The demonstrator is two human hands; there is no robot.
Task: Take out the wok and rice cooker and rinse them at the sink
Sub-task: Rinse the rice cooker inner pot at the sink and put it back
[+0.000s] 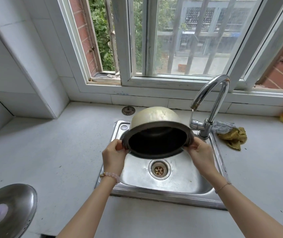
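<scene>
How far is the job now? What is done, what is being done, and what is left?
Done: the rice cooker pot is out, over the sink. In hand: the left hand and right hand grip its rim, tilting it beside the tap, which only trickles. Left: no wok is in view, so it probably still needs rinsing.

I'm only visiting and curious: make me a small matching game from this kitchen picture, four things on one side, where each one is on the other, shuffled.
Things:
1. pot
2. cloth
3. strainer
4. lid

Places:
A. near-left corner of the counter
B. on the counter, right of the tap
C. held tilted over the sink by the left hand and right hand
D. on the counter behind the sink

Pairs: 1-C, 2-B, 3-D, 4-A
</scene>
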